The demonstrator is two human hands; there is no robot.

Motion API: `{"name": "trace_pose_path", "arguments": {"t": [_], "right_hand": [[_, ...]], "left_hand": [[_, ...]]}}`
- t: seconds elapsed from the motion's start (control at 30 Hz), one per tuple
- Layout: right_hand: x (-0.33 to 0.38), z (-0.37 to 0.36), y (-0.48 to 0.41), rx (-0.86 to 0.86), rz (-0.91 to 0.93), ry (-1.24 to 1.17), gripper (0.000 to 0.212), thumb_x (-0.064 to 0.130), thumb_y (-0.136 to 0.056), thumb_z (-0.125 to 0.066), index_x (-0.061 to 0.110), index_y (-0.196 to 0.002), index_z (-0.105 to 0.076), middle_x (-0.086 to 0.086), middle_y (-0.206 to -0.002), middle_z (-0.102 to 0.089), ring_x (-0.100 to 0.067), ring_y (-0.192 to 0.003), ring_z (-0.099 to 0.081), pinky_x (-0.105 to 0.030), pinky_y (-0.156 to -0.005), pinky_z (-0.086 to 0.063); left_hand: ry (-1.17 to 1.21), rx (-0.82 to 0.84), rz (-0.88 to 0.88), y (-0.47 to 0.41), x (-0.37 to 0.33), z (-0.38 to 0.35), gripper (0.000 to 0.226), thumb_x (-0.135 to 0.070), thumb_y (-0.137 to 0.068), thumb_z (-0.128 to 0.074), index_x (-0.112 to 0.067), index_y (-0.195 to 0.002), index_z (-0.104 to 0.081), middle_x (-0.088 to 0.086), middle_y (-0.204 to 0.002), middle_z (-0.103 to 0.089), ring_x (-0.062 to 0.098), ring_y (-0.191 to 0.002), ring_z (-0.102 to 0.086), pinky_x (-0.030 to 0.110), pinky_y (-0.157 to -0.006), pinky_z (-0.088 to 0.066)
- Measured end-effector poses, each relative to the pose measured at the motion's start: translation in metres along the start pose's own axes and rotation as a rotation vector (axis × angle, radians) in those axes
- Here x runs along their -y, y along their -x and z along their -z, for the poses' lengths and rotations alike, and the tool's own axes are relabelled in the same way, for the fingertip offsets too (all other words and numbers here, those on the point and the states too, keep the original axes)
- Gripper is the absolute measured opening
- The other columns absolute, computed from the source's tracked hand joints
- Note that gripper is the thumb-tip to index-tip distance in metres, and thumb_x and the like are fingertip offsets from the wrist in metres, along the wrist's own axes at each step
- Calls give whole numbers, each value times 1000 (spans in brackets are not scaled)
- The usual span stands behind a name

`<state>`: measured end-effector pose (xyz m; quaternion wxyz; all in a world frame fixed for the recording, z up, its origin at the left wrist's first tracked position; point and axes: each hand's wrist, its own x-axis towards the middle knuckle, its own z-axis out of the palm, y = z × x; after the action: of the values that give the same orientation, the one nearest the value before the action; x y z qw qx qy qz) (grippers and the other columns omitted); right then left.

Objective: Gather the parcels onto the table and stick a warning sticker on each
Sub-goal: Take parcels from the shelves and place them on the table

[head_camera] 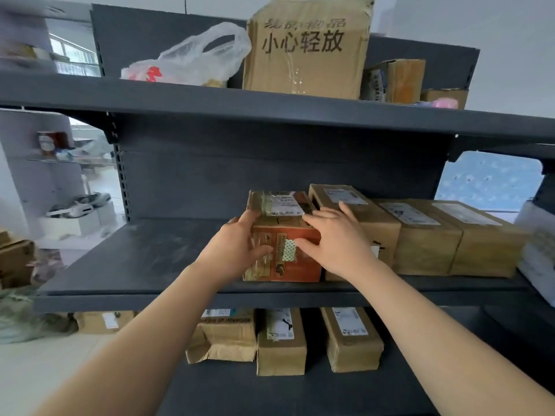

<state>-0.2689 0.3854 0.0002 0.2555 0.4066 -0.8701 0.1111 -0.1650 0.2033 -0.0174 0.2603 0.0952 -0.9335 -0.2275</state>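
An orange-brown parcel (300, 265) with a white label on top stands at the front of the middle shelf (135, 265) of a dark grey rack. My left hand (237, 244) grips its left side, thumb on the front face. My right hand (336, 238) holds its right side, fingers across the top and front. To its right, three brown cardboard parcels (426, 244) stand in a row on the same shelf. No table or sticker is in view.
On the top shelf sit a large brown box (306, 49) with printed characters, a plastic bag (195, 58) and smaller boxes (396, 81). Several parcels (282, 343) lie on the bottom shelf. More boxes (15, 262) stand on the floor at the left.
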Motion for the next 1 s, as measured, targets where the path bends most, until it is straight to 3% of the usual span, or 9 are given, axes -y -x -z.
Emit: {"name": "trace_pose_path", "arguments": {"t": [0.13, 0.27, 0.37, 0.53, 0.63, 0.77, 0.87, 1.0], "right_hand": [[22, -1, 0, -19, -36, -36, 60, 58, -87, -50, 22, -136, -50, 1, -141, -49, -14, -133, -40, -35, -117, -8], [51, -4, 2, -5, -103, -178, 60, 53, -87, -55, 23, -138, -47, 2, -147, -41, -16, -129, -43, -35, -107, -33], [65, -3, 3, 6, -149, -284, 60, 47, -86, -60, 21, -139, -47, 2, -148, -38, -15, -130, -41, -33, -105, -37], [81, -2, 13, 2, -257, -355, 60, 46, -85, -63, 29, -139, -45, -6, -147, -40, -20, -134, -37, -37, -106, -36], [90, 1, 22, -47, -291, -398, 61, 42, -84, -67, 29, -139, -45, 0, -130, -58, -15, -117, -55, -35, -97, -48], [100, 8, 41, -110, -301, -389, 61, 40, -81, -69, 27, -137, -48, 2, -125, -61, -12, -109, -58, -27, -92, -47], [109, 16, 64, -137, -315, -403, 60, 40, -81, -70, 25, -136, -50, 3, -123, -62, -9, -107, -58, -25, -93, -48], [120, 36, 102, -169, -322, -445, 59, 36, -79, -73, 25, -133, -53, 7, -120, -63, 4, -101, -54, -12, -90, -45]], "left_hand": [[19, -9, -35, 5, 16, 11, 70, -38, -80, -71, -25, -138, -34, -1, -108, -57, 10, -78, -60, 35, -77, -54], [16, 1, -55, 15, 36, 27, 71, -38, -80, -71, -24, -139, -33, -1, -112, -57, 11, -85, -61, 36, -80, -54], [21, -2, -84, 21, 46, 37, 69, -37, -81, -71, -24, -138, -35, -2, -112, -56, 14, -92, -59, 30, -81, -51], [143, 38, -51, 29, 54, 41, 64, -30, -79, -73, -31, -130, -35, -9, -92, -60, 5, -78, -59, 13, -61, -41], [193, 17, -68, 36, 54, 41, 63, -27, -79, -74, -33, -127, -33, -7, -98, -61, 12, -88, -60, 26, -72, -50], [238, -18, -84, 54, 51, 45, 65, -28, -77, -75, -41, -125, -33, -7, -110, -59, 11, -94, -60, 38, -84, -55], [235, -25, -126, 73, 45, 51, 67, -29, -76, -76, -43, -126, -34, -9, -114, -59, 8, -94, -60, 38, -86, -55], [217, -41, -173, 108, 31, 60, 70, -31, -74, -77, -43, -129, -37, -13, -117, -57, 8, -93, -60, 32, -81, -53]]}}
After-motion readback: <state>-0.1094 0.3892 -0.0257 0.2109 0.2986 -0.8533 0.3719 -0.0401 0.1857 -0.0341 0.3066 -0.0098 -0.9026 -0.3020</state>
